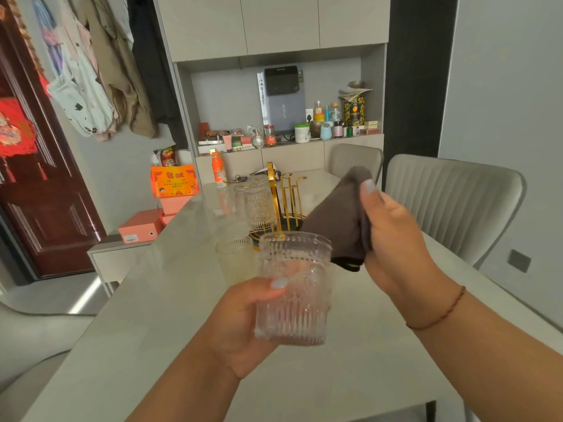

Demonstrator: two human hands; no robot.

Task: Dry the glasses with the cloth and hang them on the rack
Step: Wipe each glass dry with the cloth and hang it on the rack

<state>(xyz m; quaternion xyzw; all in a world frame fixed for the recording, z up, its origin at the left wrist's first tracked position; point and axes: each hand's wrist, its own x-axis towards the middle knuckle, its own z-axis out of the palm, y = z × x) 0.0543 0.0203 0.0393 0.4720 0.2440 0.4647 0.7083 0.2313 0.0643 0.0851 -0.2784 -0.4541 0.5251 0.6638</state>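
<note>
Ribbed clear glass is held upright above the table, just below frame centre. Left hand grips it from the 9 o'clock side: thumb across the near wall, fingers curled round the far side and visible through the glass. The mouth of the glass faces up, and the glass is clear of the tabletop.

Right hand is at 2 o'clock from the held glass. It grips a grey-brown cloth, bunched between thumb and curled fingers. The cloth hangs down to a point just beside the glass rim at 1 o'clock; contact between cloth and rim cannot be confirmed. A thin beaded bracelet sits on the right wrist.

Gold wire rack stands on the table at 12 o'clock from the held glass, behind it. One ribbed glass on the rack hangs inverted on the rack's left side; a further glass behind it is partly hidden. A second upright glass stands on the table at 10 o'clock, just beside the held glass.

Further back on the table, at 11 o'clock, stands an orange bottle. Two padded chairs stand along the table's right edge, at 1 to 2 o'clock.
</note>
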